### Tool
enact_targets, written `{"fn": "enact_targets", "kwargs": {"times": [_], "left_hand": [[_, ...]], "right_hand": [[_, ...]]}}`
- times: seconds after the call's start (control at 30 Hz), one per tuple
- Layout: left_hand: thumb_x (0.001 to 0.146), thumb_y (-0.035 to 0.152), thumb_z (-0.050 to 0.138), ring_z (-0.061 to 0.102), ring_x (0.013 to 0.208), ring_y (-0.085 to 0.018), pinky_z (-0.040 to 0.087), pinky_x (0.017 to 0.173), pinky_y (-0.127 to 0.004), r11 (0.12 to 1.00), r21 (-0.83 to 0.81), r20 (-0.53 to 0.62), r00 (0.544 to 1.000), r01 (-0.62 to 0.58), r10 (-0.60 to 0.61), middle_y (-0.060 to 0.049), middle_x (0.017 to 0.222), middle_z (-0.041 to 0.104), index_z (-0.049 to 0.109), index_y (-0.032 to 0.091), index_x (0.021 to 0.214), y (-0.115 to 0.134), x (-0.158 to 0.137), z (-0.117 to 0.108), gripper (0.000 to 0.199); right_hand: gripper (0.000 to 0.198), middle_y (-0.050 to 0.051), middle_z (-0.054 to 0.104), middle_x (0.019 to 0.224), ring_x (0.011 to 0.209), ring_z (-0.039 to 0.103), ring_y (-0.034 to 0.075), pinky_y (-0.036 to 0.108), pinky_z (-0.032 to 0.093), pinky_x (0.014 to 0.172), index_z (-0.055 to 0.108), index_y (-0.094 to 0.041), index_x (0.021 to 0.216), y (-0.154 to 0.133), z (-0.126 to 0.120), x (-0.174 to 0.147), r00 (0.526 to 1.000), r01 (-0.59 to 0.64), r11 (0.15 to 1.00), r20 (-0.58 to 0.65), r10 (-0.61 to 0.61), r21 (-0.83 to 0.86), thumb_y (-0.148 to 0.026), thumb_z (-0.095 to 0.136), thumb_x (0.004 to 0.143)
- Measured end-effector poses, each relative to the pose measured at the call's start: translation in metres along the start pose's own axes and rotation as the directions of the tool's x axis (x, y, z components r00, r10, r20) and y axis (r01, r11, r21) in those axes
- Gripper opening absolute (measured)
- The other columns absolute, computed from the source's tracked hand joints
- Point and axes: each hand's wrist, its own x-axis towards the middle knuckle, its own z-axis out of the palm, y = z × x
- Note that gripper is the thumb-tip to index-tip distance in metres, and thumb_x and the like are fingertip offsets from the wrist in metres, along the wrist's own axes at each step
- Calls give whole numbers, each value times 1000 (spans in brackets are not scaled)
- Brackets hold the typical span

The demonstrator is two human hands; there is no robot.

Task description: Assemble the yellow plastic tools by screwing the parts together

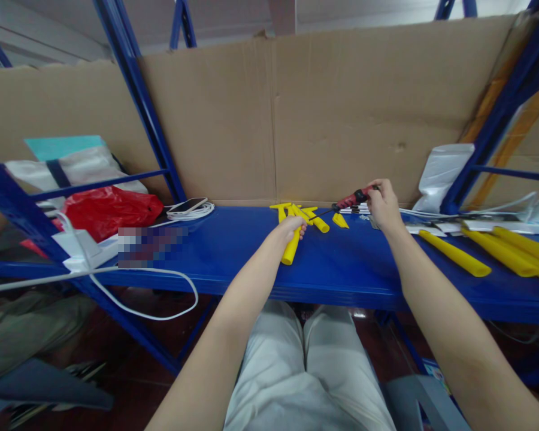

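My left hand [293, 225] is closed around a yellow plastic tube-like piece [289, 254], whose wide round end points towards me. In my right hand [383, 202] is a screwdriver [351, 199] with a red and black handle, held near its back end. Its thin dark shaft slants down left and reaches the yellow piece by my left fingers; whether the tip touches it is hidden. Behind my left hand lie other yellow pieces [321, 224], some T-shaped. A small yellow wedge-like piece [340, 221] rests below the screwdriver handle.
Several long yellow tubes [456, 254] lie at the right on the blue shelf [242, 239]. A phone [193, 205], coiled white cable, power strip [101, 248] and red bag [110, 211] are at the left. Cardboard [332, 120] walls the back. Another person's leg shows far left.
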Motion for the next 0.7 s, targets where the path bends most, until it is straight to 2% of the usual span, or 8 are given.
{"fn": "enact_targets", "kwargs": {"times": [0.13,0.23,0.33,0.5,0.7], "left_hand": [[80,2,42,35,36,-5,28,41,-18,1000,-4,-12,1000,-13,13,6,42,39,45,17,67,-1,1,0,20],[80,2,42,33,35,-5,27,40,-17,1000,-2,-13,1000,-7,7,6,41,38,45,17,67,-1,1,-1,20],[81,3,42,33,35,-5,28,40,-17,1000,-8,-7,1000,-9,9,6,41,37,47,17,68,-2,2,-1,20],[80,2,44,33,35,-5,28,41,-17,1000,-20,-12,1000,-17,17,7,42,37,49,16,70,-1,1,-1,18],[81,2,42,33,35,-4,28,41,-17,1000,-11,-13,1000,-9,8,7,42,37,50,15,73,-1,0,-1,17]], "right_hand": [[28,4,58,75,74,56,20,33,42,70,52,-22,90,-10,-2,-8,998,-55,986,-34,51,-155,-48,41,86],[31,3,54,67,74,56,22,33,41,71,51,-23,79,-12,-2,-9,994,-101,969,-60,90,-224,-53,44,85],[28,0,49,61,68,53,19,31,41,68,48,-24,72,-8,-1,-6,993,-95,983,-91,82,-156,-50,52,81],[18,-3,47,62,61,47,14,26,40,61,49,-24,76,-3,3,-2,993,-98,992,-58,103,83,-41,55,79],[9,-3,48,63,62,47,14,26,38,61,49,-23,76,-10,2,-5,991,-126,990,-28,127,59,-31,52,80]]}}
